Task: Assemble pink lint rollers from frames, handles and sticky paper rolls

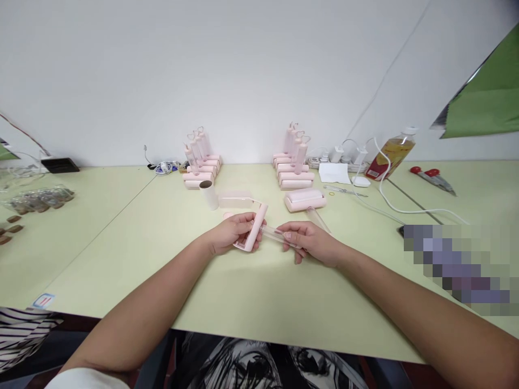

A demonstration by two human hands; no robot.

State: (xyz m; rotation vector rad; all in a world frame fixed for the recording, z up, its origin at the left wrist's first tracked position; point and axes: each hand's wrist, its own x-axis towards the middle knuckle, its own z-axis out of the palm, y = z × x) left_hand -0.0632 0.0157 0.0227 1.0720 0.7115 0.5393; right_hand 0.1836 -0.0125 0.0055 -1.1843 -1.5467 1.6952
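My left hand [232, 232] is closed around a pink lint roller frame [256, 229], which stands tilted above the table. My right hand [310, 241] pinches a clear plastic handle [276, 234], whose near end meets the frame's side; whether the two are joined I cannot tell. Just behind my left hand lie a pale pink cover [235, 200] and an upright white paper roll [208, 194] with a brown core. A pink lint roller [305, 200] with a clear handle rests beyond my right hand.
Two rows of lint rollers with upright handles stand near the wall, a left row [203, 170] and a right row [295, 170]. At right are a drink bottle [391, 154], white cables, tweezers [344, 190] and red-handled pliers [433, 178]. Small bagged pieces [40, 199] lie far left.
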